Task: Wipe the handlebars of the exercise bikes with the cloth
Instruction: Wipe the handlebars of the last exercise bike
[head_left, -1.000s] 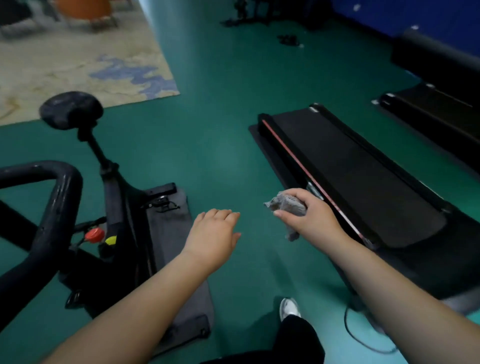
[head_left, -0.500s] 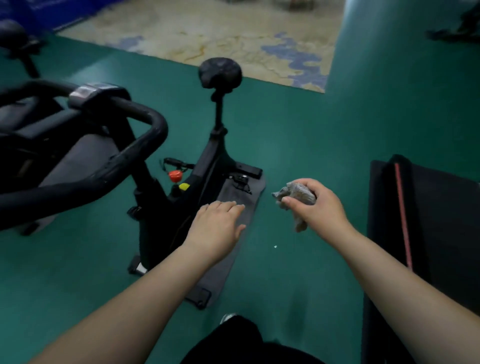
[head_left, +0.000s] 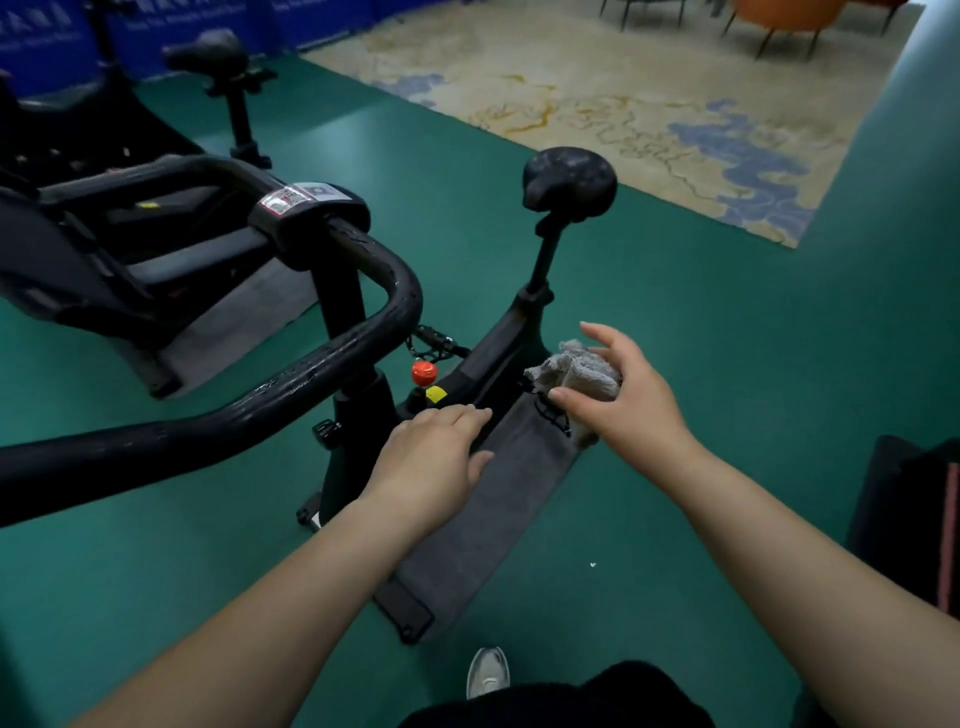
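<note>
A black exercise bike stands in front of me, its looped handlebar (head_left: 332, 353) curving across the left half of the view and its saddle (head_left: 569, 179) beyond. My right hand (head_left: 618, 400) holds a crumpled grey cloth (head_left: 574, 370) in the air, right of the handlebar and apart from it. My left hand (head_left: 431, 462) hovers palm down with its fingers straight, just below and right of the handlebar's bend, holding nothing. A second bike, with its saddle (head_left: 208, 52) at the far left, stands behind.
A grey mat (head_left: 498, 504) lies under the near bike on the green floor. A red knob (head_left: 424, 372) sits on the frame. A patterned beige rug (head_left: 597, 98) with chairs is at the back. A treadmill edge (head_left: 914, 525) shows at the right. My shoe (head_left: 487, 670) is below.
The view has swung left: the treadmill slid out to the right and the bike's handlebar came to the centre left. Both hands kept their pose, the right still holding the cloth.
</note>
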